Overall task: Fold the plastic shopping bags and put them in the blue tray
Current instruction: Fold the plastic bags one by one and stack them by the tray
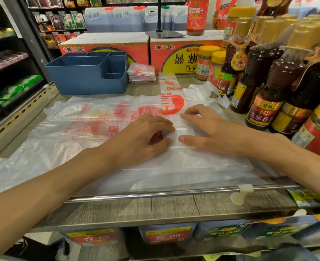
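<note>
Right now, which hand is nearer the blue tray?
Left. The left hand lies on the bag below the blue tray, slightly to its right; the right hand lies further right.

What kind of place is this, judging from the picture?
Most likely a grocery shop: dark glass sauce bottles with labels crowd the wooden shelf, a yellow price tag hangs on its edge, and packaged goods fill the back racks.

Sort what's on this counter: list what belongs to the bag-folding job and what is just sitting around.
Job:
left hand and right hand, both pressing the folded strip bag
spread bags
folded bag stack
blue tray

Lying about:
sesame oil bottles
yellow-lid jars
red cartons
</note>
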